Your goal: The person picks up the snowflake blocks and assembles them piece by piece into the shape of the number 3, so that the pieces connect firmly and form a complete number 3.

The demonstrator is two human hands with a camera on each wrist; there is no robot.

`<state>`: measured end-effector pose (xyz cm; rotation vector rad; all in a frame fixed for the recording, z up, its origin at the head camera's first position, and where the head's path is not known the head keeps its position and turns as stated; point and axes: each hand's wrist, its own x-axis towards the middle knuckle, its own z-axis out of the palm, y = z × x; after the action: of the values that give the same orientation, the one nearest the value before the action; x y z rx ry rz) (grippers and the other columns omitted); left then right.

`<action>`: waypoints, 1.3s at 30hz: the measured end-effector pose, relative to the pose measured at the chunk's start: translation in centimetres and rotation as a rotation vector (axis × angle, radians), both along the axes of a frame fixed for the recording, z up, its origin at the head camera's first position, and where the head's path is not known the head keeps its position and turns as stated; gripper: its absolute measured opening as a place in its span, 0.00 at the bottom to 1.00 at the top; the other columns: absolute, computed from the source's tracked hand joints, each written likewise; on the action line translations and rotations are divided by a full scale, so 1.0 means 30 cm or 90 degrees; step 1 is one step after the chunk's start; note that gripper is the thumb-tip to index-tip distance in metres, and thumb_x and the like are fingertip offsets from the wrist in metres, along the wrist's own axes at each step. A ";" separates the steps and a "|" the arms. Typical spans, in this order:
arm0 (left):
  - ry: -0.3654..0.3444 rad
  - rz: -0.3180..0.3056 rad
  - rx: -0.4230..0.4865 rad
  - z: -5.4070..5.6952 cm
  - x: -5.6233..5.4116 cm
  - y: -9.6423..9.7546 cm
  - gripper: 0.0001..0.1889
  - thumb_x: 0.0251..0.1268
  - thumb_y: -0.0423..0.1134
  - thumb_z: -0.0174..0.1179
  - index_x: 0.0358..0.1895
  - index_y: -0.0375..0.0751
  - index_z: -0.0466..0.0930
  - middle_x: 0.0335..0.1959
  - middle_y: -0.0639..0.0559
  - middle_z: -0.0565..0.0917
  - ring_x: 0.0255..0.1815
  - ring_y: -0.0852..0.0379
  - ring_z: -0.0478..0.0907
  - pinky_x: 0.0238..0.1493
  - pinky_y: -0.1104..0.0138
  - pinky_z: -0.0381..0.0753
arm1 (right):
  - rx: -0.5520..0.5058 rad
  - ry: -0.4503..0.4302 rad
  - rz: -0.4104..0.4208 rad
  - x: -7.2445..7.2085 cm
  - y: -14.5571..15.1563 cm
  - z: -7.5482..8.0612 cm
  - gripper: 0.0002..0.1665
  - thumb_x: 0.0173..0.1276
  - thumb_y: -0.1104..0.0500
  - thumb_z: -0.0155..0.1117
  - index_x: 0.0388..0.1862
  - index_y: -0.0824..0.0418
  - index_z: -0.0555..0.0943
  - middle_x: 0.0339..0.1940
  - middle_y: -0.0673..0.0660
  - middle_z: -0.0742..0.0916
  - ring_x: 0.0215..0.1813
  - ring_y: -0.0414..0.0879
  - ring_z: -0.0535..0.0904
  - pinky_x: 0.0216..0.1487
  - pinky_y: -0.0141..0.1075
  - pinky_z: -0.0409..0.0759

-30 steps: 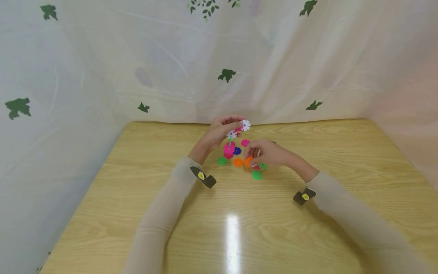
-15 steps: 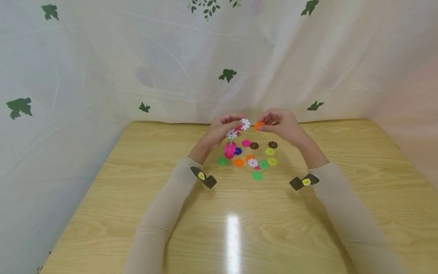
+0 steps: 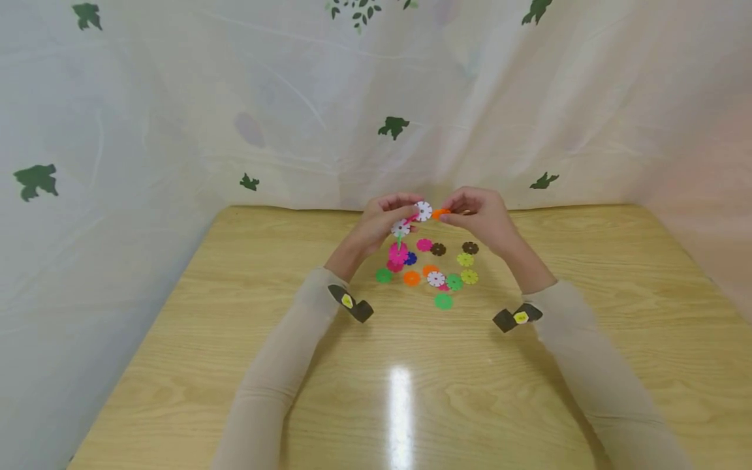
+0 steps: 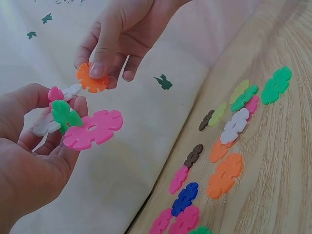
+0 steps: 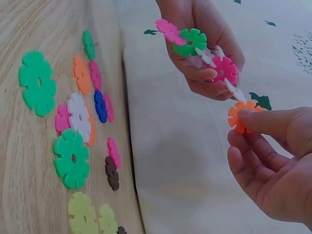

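Observation:
My left hand (image 3: 378, 224) holds up a chain of notched plastic snowflake discs above the far part of the table. In the right wrist view the chain runs from a pink disc (image 5: 170, 32) through a green disc (image 5: 190, 43), a white one and another pink disc (image 5: 224, 70) to a white end disc (image 5: 235, 90). Between thumb and fingers, my right hand (image 3: 483, 214) pinches an orange snowflake disc (image 5: 243, 116). Its edge meets the white end disc; whether their slots interlock I cannot tell.
Below the hands, several loose snowflake discs lie on the wooden table (image 3: 329, 405), among them a green one (image 3: 443, 301), a white one (image 3: 436, 279), a brown one (image 3: 470, 248) and a blue one (image 4: 185, 199). A patterned cloth (image 3: 294, 130) hangs behind the table.
My right hand has risen from the loose discs with the orange disc and brought it leftward against the white end disc. The left hand has stayed nearly still with the chain.

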<state>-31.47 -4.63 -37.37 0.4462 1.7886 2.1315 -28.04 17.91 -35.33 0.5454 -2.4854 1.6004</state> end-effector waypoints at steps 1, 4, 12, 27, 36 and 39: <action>0.000 -0.001 0.002 0.000 -0.001 0.001 0.16 0.75 0.31 0.58 0.61 0.29 0.79 0.45 0.51 0.83 0.41 0.57 0.82 0.42 0.67 0.89 | 0.000 0.005 -0.002 0.000 -0.001 0.000 0.08 0.67 0.63 0.72 0.42 0.66 0.85 0.38 0.56 0.90 0.38 0.39 0.85 0.42 0.27 0.84; -0.004 -0.003 0.010 -0.001 0.001 0.002 0.16 0.75 0.31 0.57 0.61 0.29 0.78 0.44 0.51 0.83 0.41 0.57 0.82 0.42 0.67 0.89 | -0.002 0.015 -0.008 0.003 -0.005 -0.004 0.08 0.67 0.64 0.73 0.41 0.67 0.86 0.39 0.58 0.90 0.39 0.37 0.84 0.43 0.26 0.84; 0.013 -0.003 0.001 -0.004 0.005 0.008 0.15 0.73 0.31 0.59 0.59 0.29 0.80 0.43 0.52 0.84 0.41 0.58 0.81 0.46 0.70 0.87 | -0.009 0.040 -0.021 0.006 -0.016 -0.016 0.08 0.65 0.63 0.74 0.40 0.67 0.87 0.39 0.57 0.90 0.41 0.36 0.83 0.44 0.25 0.84; -0.008 -0.019 -0.014 -0.001 0.007 0.003 0.10 0.73 0.31 0.60 0.52 0.32 0.82 0.39 0.53 0.85 0.39 0.56 0.82 0.41 0.72 0.85 | -0.054 0.061 0.016 0.014 -0.012 -0.001 0.07 0.65 0.67 0.73 0.40 0.69 0.89 0.38 0.54 0.89 0.43 0.39 0.83 0.44 0.26 0.86; -0.008 -0.029 -0.007 0.007 0.009 -0.005 0.04 0.72 0.30 0.59 0.42 0.40 0.82 0.38 0.52 0.84 0.37 0.56 0.81 0.38 0.72 0.85 | -0.060 0.074 0.036 0.017 -0.014 0.006 0.06 0.64 0.67 0.73 0.39 0.69 0.88 0.38 0.58 0.89 0.41 0.40 0.84 0.44 0.27 0.87; -0.015 -0.023 -0.001 0.014 0.010 -0.003 0.06 0.72 0.28 0.59 0.40 0.42 0.83 0.36 0.52 0.84 0.36 0.56 0.81 0.36 0.72 0.85 | -0.072 0.085 0.049 0.015 -0.014 0.005 0.05 0.64 0.69 0.73 0.38 0.71 0.88 0.36 0.58 0.89 0.40 0.40 0.84 0.43 0.28 0.87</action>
<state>-31.17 -4.71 -36.96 0.4468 1.7563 2.1022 -27.60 17.47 -35.18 0.7140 -2.2886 1.6614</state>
